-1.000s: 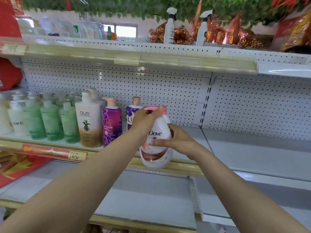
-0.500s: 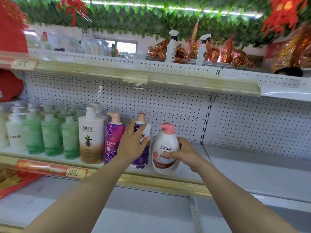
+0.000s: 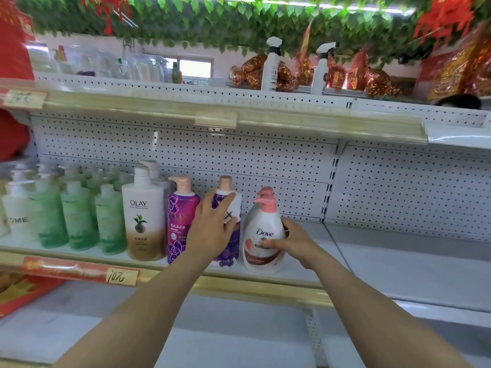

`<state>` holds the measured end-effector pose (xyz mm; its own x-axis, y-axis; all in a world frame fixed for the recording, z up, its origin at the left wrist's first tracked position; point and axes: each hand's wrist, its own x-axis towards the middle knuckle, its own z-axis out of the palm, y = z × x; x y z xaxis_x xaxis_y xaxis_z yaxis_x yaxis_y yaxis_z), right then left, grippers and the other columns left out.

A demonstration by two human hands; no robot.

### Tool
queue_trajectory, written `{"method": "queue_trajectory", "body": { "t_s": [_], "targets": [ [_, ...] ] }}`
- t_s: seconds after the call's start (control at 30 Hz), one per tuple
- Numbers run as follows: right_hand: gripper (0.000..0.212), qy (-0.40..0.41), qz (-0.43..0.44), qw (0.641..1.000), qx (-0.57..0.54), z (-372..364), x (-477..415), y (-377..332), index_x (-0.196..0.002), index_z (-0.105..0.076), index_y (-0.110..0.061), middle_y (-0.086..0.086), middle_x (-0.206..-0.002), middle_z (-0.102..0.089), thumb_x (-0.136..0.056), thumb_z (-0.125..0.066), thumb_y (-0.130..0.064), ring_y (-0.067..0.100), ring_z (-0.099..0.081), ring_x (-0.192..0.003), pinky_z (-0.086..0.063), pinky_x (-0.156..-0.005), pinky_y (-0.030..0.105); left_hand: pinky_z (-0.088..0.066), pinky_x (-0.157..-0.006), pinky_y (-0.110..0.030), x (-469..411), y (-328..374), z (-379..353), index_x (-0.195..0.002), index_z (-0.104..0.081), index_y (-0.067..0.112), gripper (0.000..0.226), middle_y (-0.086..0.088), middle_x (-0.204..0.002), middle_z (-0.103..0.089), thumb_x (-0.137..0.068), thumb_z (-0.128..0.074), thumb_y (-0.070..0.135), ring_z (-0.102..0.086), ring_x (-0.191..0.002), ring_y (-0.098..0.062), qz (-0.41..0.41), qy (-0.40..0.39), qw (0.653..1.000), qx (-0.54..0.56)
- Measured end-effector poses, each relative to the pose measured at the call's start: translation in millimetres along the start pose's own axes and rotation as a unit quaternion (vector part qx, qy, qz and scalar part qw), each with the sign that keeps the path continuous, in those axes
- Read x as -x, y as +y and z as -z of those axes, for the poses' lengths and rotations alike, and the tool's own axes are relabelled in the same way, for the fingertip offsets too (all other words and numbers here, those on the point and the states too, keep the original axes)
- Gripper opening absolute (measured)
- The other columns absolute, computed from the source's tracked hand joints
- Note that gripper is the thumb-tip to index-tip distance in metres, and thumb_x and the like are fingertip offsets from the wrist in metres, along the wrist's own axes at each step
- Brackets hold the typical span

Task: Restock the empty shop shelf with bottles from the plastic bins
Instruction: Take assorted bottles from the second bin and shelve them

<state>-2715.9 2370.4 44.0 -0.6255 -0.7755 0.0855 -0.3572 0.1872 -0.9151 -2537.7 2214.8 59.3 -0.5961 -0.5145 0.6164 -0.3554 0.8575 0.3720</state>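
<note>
Dove bottle point(image 3: 261, 235) in R hand point(image 3: 295, 244); L hand point(image 3: 212, 229) on purple bottle point(image 3: 230, 252) adjacent.

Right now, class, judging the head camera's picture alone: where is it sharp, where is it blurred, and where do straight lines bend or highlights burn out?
Head view: sharp mid-frame, the Dove bottle and Olay bottle labels readable; head view, left edge: green pump bottles smeared; head view, top: gold shelf strip slants and curves slightly, wide-lens distortion; the window behind burns out white.
</note>
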Motion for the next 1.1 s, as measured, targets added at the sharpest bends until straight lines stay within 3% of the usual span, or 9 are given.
{"method": "queue_trajectory", "body": {
  "t_s": [0.13, 0.27, 0.37, 0.87, 0.97, 1.1],
  "targets": [
    [0.082, -0.022, -0.005, 1.0, 0.02, 4.9, -4.3, -2.1, -0.123, -0.057, -0.031, -0.008, -0.116, -0.07, -0.052, -0.097, -0.036, 0.013, -0.066, -0.107, -0.056, -0.093, 0.037, -0.037, -0.109, -0.047, -0.2, -2.2, -1.8, -0.149, -0.035, 0.033, 0.057, -0.011, -0.158, -0.019, -0.097, -0.056, 0.036, -0.026, -0.139, -0.034, -0.004, 0.004, 1.0, 0.005],
    [0.076, -0.035, -0.018, 0.999, 0.021, 6.6, -4.3, -4.8, -0.125, -0.052, -0.028, -0.006, -0.12, -0.066, -0.063, -0.094, -0.021, 0.012, -0.065, -0.108, -0.055, -0.09, 0.03, -0.037, -0.109, -0.046, 0.3, -4.0, -3.1, -0.15, -0.035, 0.032, 0.057, -0.011, -0.158, -0.019, -0.097, -0.056, 0.034, -0.027, -0.138, -0.035, -0.01, 0.008, 1.0, 0.005],
    [0.077, -0.05, -0.022, 0.998, 0.024, 7.4, -4.2, -6.8, -0.129, -0.053, -0.024, -0.004, -0.121, -0.068, -0.065, -0.093, -0.018, 0.013, -0.066, -0.109, -0.055, -0.094, 0.034, -0.035, -0.11, -0.047, 0.7, -6.4, -2.8, -0.15, -0.035, 0.03, 0.057, -0.013, -0.158, -0.02, -0.097, -0.056, 0.033, -0.026, -0.138, -0.036, -0.019, 0.006, 1.0, 0.005],
    [0.067, -0.007, -0.035, 0.995, 0.098, -1.6, 8.9, -17.8, -0.127, -0.058, -0.03, -0.008, -0.115, -0.071, -0.069, -0.091, -0.026, 0.011, -0.067, -0.107, -0.054, -0.099, 0.04, -0.037, -0.111, -0.05, 1.3, -11.8, -4.1, -0.15, -0.036, 0.029, 0.06, -0.016, -0.156, -0.023, -0.095, -0.06, 0.034, -0.033, -0.134, -0.039, -0.045, 0.009, 0.999, -0.01],
    [0.068, 0.006, -0.041, 0.986, 0.159, -6.3, 18.7, -27.5, -0.132, -0.054, -0.024, -0.005, -0.123, -0.067, -0.073, -0.088, -0.031, 0.016, -0.064, -0.113, -0.051, -0.101, 0.039, -0.033, -0.113, -0.048, 0.6, -9.0, 1.4, -0.152, -0.031, 0.031, 0.063, -0.016, -0.158, -0.019, -0.095, -0.059, 0.037, -0.028, -0.138, -0.04, -0.029, -0.022, 0.999, -0.016],
    [0.086, 0.077, -0.033, 0.973, 0.217, -6.4, 35.6, -44.2, -0.153, -0.029, -0.018, 0.008, -0.149, -0.047, -0.084, -0.077, -0.038, 0.025, -0.046, -0.135, -0.042, -0.105, 0.036, -0.033, -0.114, -0.047, 5.3, -1.3, 15.1, -0.154, -0.026, 0.033, 0.065, -0.013, -0.162, -0.011, -0.096, -0.056, 0.041, -0.021, -0.144, -0.038, -0.019, -0.055, 0.998, -0.025]
  ]
}}
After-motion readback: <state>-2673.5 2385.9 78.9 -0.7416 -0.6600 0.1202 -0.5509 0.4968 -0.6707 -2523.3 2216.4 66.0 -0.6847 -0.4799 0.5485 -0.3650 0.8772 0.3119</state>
